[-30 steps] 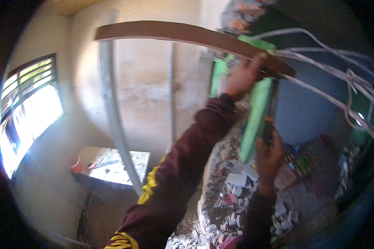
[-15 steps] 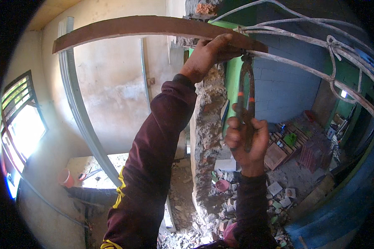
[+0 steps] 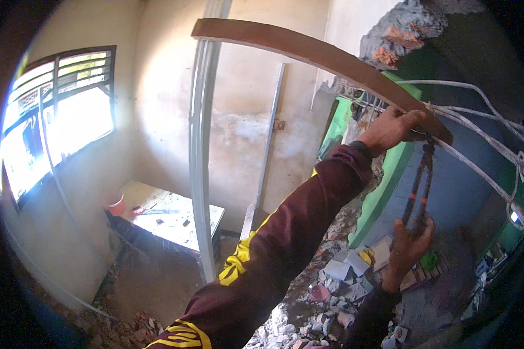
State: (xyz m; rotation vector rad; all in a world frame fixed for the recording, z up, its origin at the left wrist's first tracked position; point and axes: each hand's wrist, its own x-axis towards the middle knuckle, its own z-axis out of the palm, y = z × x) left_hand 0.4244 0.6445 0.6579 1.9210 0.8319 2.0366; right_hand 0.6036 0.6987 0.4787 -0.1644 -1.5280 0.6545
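Note:
A long brown wooden board slants down across the upper view, its left end against a metal stud. My left hand is closed around the board close to its right end. In my right hand are the handles of dark pincers with orange bands. The pincers stand upright, jaws up, just under the board beside a steel rod. What the jaws bite on is too small to make out. More bent rods, tied with loops, run off to the right.
A broken wall edge of brick and concrete rises behind the board, with a green wall strip below. The metal stud stands left of my arm. Rubble covers the floor. A table and a red bucket are farther left.
My view has swung left, so the board, both hands and the pincers sit farther right and lower. Both hands keep their holds.

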